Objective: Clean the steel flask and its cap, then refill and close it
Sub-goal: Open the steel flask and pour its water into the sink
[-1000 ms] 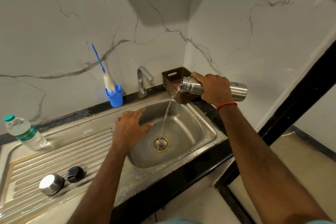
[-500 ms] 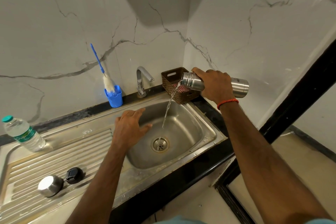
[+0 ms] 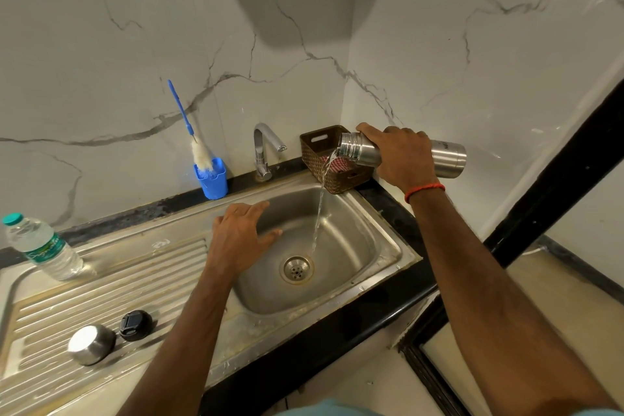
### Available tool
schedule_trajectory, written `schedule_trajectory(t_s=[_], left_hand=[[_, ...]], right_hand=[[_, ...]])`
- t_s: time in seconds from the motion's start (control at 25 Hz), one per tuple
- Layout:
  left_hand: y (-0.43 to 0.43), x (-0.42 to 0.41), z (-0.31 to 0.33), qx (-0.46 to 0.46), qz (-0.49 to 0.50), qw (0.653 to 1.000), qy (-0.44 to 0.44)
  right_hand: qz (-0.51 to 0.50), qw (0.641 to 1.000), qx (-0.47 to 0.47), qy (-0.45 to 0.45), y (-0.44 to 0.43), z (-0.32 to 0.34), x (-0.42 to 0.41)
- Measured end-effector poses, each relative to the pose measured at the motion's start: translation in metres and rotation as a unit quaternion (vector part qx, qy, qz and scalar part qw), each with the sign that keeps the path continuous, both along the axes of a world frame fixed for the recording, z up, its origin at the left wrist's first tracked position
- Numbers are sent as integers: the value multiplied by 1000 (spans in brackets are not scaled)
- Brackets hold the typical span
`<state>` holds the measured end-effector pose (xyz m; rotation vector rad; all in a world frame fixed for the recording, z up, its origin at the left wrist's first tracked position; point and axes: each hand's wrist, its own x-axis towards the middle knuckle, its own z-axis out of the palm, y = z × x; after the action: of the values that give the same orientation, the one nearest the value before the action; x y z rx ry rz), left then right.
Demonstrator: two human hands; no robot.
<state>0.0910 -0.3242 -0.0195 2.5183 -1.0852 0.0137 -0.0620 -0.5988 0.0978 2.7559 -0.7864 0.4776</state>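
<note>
Near left, the domed steel cap (image 3: 91, 344) sits on the ribbed drainboard (image 3: 118, 284). Your left hand (image 3: 241, 240) is spread at the steel sink's (image 3: 401, 248) rim. Your right hand (image 3: 403, 155) grips the cylindrical steel flask (image 3: 447, 159), tilted above its far-right corner. Tip steeper, aiming for the drain (image 3: 296, 268).

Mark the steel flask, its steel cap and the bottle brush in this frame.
steel flask (image 3: 449, 159), head view, bare body near its base.
steel cap (image 3: 91, 344), head view, its shiny upper face.
bottle brush (image 3: 202, 155), head view, its white bristles.
</note>
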Motion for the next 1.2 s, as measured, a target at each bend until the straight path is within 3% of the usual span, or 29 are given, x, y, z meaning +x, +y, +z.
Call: schedule_trajectory(t_s=[1.2], left_hand=[[4, 5, -7, 4, 11, 1000, -7]], right_hand=[[-5, 1000, 1, -8, -4, 3, 13]])
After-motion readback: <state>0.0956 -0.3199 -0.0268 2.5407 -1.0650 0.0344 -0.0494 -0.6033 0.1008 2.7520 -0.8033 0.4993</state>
